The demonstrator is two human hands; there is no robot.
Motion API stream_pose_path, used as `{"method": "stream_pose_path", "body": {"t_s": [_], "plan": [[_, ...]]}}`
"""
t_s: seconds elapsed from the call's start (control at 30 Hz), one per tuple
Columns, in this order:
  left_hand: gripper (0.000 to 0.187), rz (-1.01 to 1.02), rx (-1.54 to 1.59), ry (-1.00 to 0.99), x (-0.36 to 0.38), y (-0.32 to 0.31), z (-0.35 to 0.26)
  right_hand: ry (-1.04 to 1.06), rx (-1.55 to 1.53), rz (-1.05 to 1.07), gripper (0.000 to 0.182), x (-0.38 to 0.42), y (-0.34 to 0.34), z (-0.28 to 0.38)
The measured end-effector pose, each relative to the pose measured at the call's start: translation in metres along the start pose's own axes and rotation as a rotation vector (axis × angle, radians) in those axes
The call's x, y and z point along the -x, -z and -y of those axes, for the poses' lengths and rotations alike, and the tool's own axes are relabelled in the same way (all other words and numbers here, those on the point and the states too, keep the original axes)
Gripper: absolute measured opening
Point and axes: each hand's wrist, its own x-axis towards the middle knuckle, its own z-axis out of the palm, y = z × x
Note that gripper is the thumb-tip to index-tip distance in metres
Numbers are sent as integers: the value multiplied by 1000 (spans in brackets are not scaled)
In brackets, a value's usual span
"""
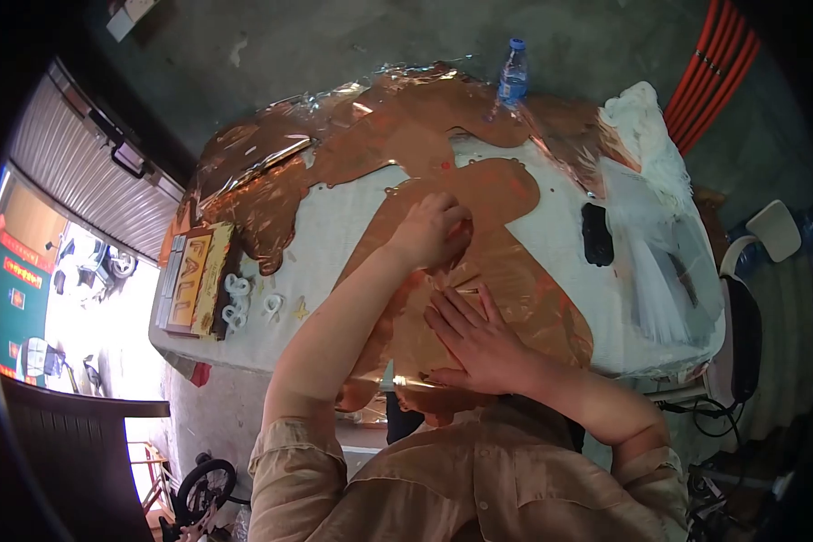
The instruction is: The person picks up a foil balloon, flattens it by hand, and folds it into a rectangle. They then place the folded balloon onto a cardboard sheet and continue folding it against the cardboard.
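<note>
A flat copper-brown foil balloon (pixel 537 312) with rounded lobes lies before me, reaching over the table's near edge. My left hand (pixel 435 233) is over its middle, fingers curled together and pointing down at the foil; what they pinch is hidden under the hand. Just below and to the right, my right hand (pixel 479 339) lies flat on the same balloon with its fingers stretched out. Creases and shiny folds show in the foil between the two hands.
More brown foil (pixel 397 122) covers the table's far side, near a water bottle (pixel 513 77). At left lie a package lettered FALL (pixel 190 280) and white ribbon rolls (pixel 236 301). A black object (pixel 596 235) and clear plastic bags (pixel 655 262) are at right, beside a chair (pixel 741 334).
</note>
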Motion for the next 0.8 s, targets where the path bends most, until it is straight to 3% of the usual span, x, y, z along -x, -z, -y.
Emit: {"method": "stream_pose_path", "body": {"t_s": [0.3, 0.4, 0.47, 0.53, 0.6, 0.7, 0.8], "plan": [[36, 4, 30, 18, 7, -5, 6, -87, -93, -11, 78, 28, 14, 17], [36, -21, 17, -2, 7, -8, 6, 13, -147, 19, 62, 45, 44, 10], [36, -16, -7, 17, 7, -6, 3, -230, -573, 169, 39, 47, 66, -13], [36, -19, -18, 11, 7, -7, 3, -363, -194, -167, 27, 57, 68, -39], [36, -25, -32, 6, 7, -7, 2, -600, 104, -178, 24, 68, 70, -60], [35, -22, -36, 13, 8, -7, 1, -692, 252, -113, 22, 79, 59, -69], [35, -64, -59, 7, 8, -9, 2, -700, 112, -56, 23, 79, 53, -77]]}}
